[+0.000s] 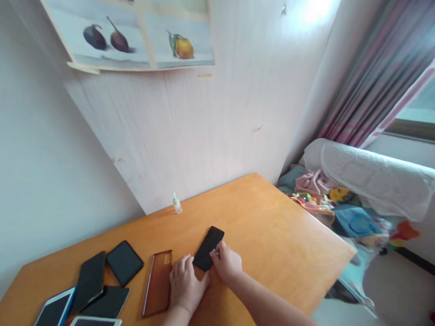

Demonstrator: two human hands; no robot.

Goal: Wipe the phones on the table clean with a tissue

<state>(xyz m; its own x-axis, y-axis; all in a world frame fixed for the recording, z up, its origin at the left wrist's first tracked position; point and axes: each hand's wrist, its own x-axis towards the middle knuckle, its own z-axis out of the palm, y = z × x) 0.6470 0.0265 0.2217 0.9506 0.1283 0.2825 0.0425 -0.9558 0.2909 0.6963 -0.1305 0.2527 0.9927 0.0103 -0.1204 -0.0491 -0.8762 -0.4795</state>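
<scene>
A black smartphone (pixel 208 249) lies flat on the wooden table (pixel 272 232), tilted a little to the right. My right hand (pixel 228 263) is closed in a pinch at the phone's right edge. Something small and pale shows between its fingertips, too small to name. My left hand (pixel 188 284) rests at the phone's lower left, fingers apart, its thumb near the bottom edge. Just left of that hand lies a clear brownish phone case (pixel 158 285) with a camera cutout at its top.
A small dropper bottle (pixel 177 203) stands near the wall. At the left lie a black square device (pixel 124 263), a dark folded case (pixel 90 277), a dark flat piece (pixel 106 302), a blue-edged phone (pixel 55 309) and a white-framed device (pixel 95 324). Toys and cloth (pixel 355 219) fill the right.
</scene>
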